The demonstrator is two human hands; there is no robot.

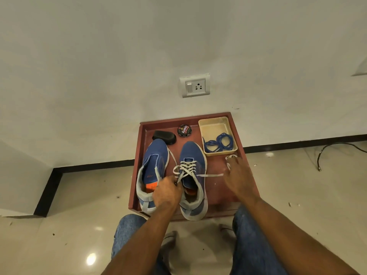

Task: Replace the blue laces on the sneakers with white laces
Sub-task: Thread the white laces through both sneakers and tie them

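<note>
We see a red tray (241, 135) on the tiled floor against a white wall, and we use it as our landmark. Two blue sneakers stand side by side in the tray's near half, toes toward the wall. The left sneaker (154, 167) has bare eyelets, while the right sneaker (193, 175) carries a white lace (186, 168) crossed through its eyelets. The left hand (166, 192) sits between the two sneakers at their tongues, its fingers curled and pinching one end of that white lace. The other end runs out to the right across the tray floor toward the right hand (238, 179), which hovers over the tray's right side with fingers bent downward; a second white lace (230, 158) lies bunched at its fingertips, and we cannot tell whether the fingers actually grip it. In the tray's far right corner a cream-coloured box (215, 124) holds the coiled blue laces (218, 141). Along the tray's far edge lie a round polish tin (185, 130) and a black brush (164, 137).
</note>
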